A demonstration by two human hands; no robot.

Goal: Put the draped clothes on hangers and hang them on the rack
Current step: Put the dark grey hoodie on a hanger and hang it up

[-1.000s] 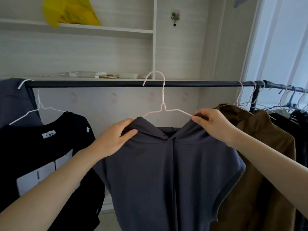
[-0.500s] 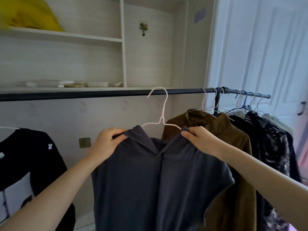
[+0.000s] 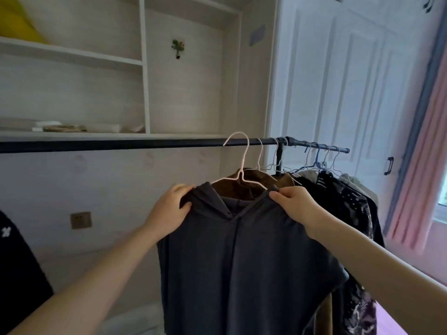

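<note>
A dark grey sleeveless hoodie (image 3: 242, 262) hangs on a pale pink wire hanger (image 3: 242, 160), whose hook sits over the black rack bar (image 3: 121, 144). My left hand (image 3: 169, 211) grips the hoodie's left shoulder. My right hand (image 3: 295, 204) pinches its right shoulder at the hanger's end. Directly behind it hangs a brown jacket (image 3: 256, 182), and further right are dark patterned clothes (image 3: 348, 201) on several wire hangers.
A black printed shirt (image 3: 14, 262) shows at the left edge. White shelves (image 3: 72, 54) stand behind the bar, with a wall socket (image 3: 81, 220) below. White panelled doors (image 3: 338, 93) and a pink curtain (image 3: 416, 165) are on the right.
Both hands have slid the hoodie on its hanger to the right along the bar, up against the brown jacket. The view has swung right, leaving the black shirt at the edge.
</note>
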